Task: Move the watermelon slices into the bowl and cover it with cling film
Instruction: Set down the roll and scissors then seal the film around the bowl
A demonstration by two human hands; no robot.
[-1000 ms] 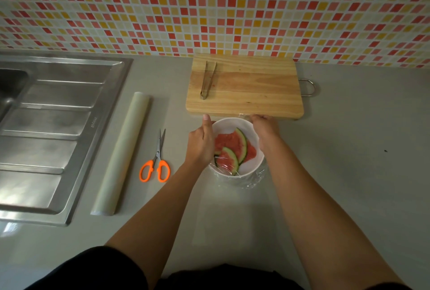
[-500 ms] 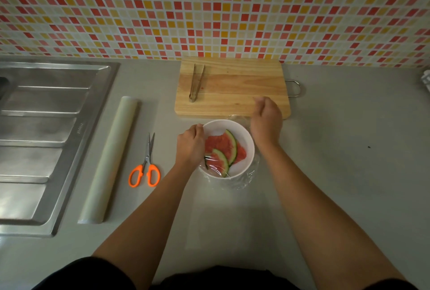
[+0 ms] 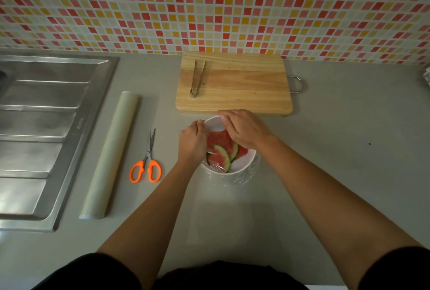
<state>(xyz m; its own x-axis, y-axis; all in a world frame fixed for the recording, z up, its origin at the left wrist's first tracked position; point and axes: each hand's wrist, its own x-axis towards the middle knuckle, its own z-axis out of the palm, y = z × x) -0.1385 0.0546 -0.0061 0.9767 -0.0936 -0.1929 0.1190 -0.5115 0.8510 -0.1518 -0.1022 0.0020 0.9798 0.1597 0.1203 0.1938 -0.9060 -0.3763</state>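
A white bowl stands on the grey counter just in front of the cutting board. Watermelon slices with green rind lie inside it. Clear cling film is stretched over the bowl and bunches down its near right side. My left hand presses against the bowl's left rim, fingers curled on the film. My right hand lies across the far part of the bowl, fingertips pinching the film at the far rim. The far right of the rim is hidden under that hand.
A wooden cutting board with metal tongs lies behind the bowl. The cling film roll and orange-handled scissors lie to the left, beside a steel sink drainer. A tiled wall closes the back.
My right hand has moved from beyond the bowl's right rim to over its far part. My left hand has shifted slightly along the left rim. The bowl stays in place.
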